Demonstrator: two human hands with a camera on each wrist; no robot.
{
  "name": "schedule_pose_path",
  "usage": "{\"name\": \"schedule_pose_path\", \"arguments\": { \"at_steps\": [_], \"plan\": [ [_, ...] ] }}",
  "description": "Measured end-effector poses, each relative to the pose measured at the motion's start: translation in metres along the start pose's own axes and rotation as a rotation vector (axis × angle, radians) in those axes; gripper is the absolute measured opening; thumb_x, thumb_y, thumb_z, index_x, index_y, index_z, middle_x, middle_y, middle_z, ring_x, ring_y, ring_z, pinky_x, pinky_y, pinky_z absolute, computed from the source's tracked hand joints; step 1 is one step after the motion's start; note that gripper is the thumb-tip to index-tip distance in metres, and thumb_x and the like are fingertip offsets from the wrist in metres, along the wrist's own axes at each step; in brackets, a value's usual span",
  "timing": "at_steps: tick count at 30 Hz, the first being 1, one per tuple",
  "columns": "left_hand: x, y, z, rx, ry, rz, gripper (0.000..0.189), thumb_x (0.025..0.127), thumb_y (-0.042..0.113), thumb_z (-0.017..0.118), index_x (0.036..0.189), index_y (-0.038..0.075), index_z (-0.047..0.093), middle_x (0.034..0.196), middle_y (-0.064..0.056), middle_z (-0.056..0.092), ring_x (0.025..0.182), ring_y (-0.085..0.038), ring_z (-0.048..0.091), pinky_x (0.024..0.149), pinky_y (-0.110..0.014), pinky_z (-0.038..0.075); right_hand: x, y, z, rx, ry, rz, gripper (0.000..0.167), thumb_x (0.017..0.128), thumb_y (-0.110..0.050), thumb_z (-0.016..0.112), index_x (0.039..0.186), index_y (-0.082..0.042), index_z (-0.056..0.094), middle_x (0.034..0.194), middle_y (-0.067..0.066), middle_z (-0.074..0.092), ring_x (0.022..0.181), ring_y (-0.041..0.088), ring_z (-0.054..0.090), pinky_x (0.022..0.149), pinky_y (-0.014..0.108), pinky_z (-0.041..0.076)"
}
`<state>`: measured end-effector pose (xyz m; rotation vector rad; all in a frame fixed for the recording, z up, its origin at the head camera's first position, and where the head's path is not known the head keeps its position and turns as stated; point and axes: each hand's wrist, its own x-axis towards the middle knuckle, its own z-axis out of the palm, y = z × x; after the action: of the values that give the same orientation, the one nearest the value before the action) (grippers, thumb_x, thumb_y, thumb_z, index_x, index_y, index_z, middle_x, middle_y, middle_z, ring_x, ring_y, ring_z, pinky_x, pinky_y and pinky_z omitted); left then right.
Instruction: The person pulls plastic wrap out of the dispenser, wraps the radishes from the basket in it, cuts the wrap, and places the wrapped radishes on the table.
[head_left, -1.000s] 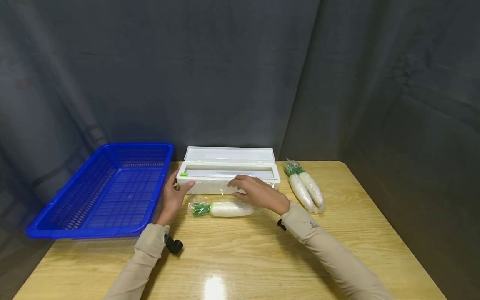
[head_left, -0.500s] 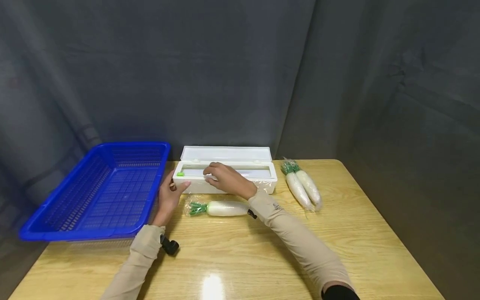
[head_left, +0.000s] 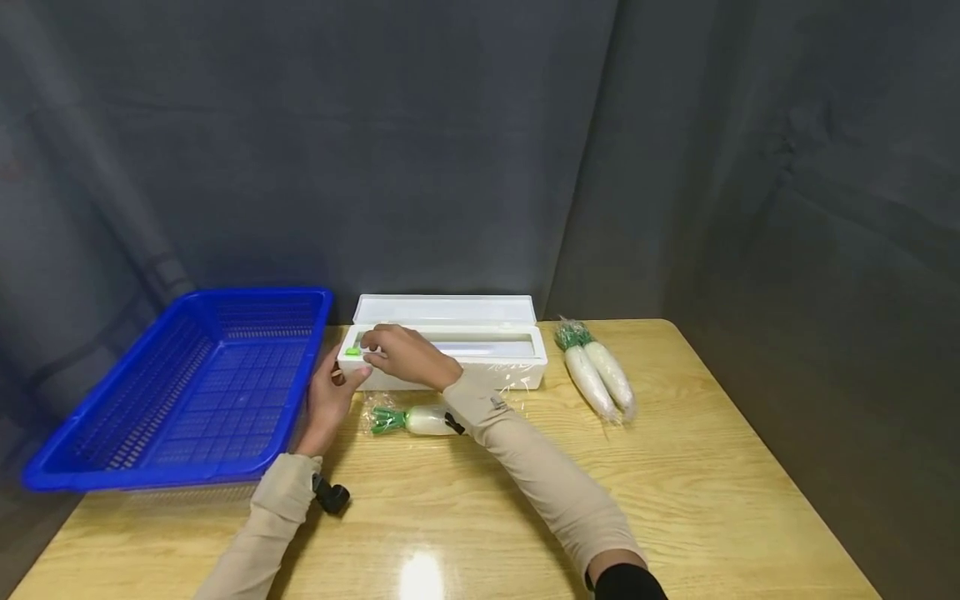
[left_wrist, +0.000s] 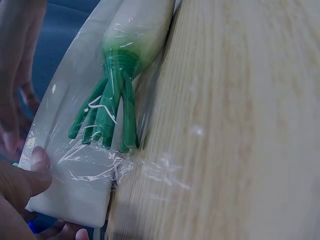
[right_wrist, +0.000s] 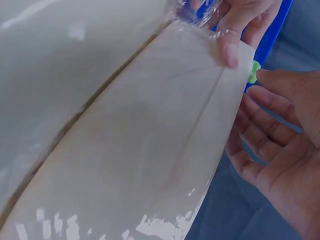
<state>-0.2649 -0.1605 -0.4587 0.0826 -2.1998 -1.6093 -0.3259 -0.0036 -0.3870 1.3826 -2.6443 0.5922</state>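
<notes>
A white cling film dispenser (head_left: 491, 371) stands with its lid raised at the back of the table. My left hand (head_left: 328, 404) grips its left end, thumb on the front face. My right hand (head_left: 411, 354) is over the cutter track, fingers loosely bent, fingertips right beside the green slide cutter (head_left: 352, 352). In the right wrist view the thumb tip overlaps that slide cutter (right_wrist: 254, 71). Clear film drapes down the front to a white radish (head_left: 427, 420) with green stalks (left_wrist: 107, 107); the right wrist partly hides the radish.
Left of the dispenser is a large blue basket (head_left: 176, 477). Two film-wrapped radishes (head_left: 600, 379) lie side by side to the right. A dark curtain (head_left: 450, 167) hangs behind the wooden table (head_left: 465, 517).
My right hand has moved left along the dispenser, from the film at its front right to the slide cutter. The left hand keeps its hold on the left end.
</notes>
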Motion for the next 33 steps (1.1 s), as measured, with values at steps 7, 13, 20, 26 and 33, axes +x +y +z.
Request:
{"name": "schedule_pose_path", "arguments": {
  "at_steps": [7,13,20,26,33],
  "plan": [
    [0.001,-0.003,0.0,0.02,0.007,0.022,0.058,0.095,-0.005,0.071,0.149,-0.007,0.05,0.135,-0.033,0.06,0.121,-0.038,0.056,0.082,-0.008,0.041,0.017,-0.01,0.009,-0.037,0.017,0.017,0.023,0.105,-0.021,0.066,0.122,-0.009,0.073,0.112,0.002,0.073,0.097,0.011,0.066,0.081,0.022,0.052],
    [0.001,-0.004,0.0,0.045,0.002,0.041,0.058,0.094,-0.005,0.072,0.148,-0.007,0.051,0.136,-0.032,0.06,0.123,-0.037,0.056,0.085,-0.013,0.043,0.025,-0.012,0.017,-0.065,0.067,0.014,0.019,0.105,-0.022,0.066,0.117,-0.01,0.075,0.11,0.001,0.072,0.099,0.012,0.067,0.083,0.022,0.053],
    [0.002,-0.003,-0.002,0.035,-0.005,0.057,0.057,0.095,-0.005,0.072,0.148,-0.006,0.051,0.132,-0.031,0.062,0.118,-0.035,0.058,0.081,-0.009,0.043,0.028,-0.011,0.018,-0.06,0.11,0.007,0.017,0.105,-0.02,0.065,0.105,-0.01,0.078,0.102,0.002,0.071,0.092,0.012,0.063,0.078,0.023,0.051],
    [0.003,-0.004,-0.004,0.034,-0.012,0.035,0.06,0.095,-0.002,0.074,0.149,-0.007,0.05,0.133,-0.032,0.061,0.119,-0.039,0.059,0.082,-0.006,0.042,0.025,-0.009,0.016,-0.052,0.112,0.046,0.019,0.104,-0.022,0.067,0.107,-0.01,0.081,0.106,0.003,0.071,0.098,0.015,0.066,0.084,0.027,0.054],
    [0.003,-0.002,-0.003,0.036,-0.039,0.022,0.058,0.097,0.0,0.072,0.149,-0.007,0.049,0.133,-0.032,0.06,0.122,-0.038,0.058,0.08,-0.006,0.042,0.02,-0.008,0.015,-0.035,0.108,0.091,0.018,0.104,-0.022,0.068,0.106,-0.012,0.083,0.104,0.002,0.074,0.094,0.013,0.068,0.081,0.028,0.056]
  ]
}}
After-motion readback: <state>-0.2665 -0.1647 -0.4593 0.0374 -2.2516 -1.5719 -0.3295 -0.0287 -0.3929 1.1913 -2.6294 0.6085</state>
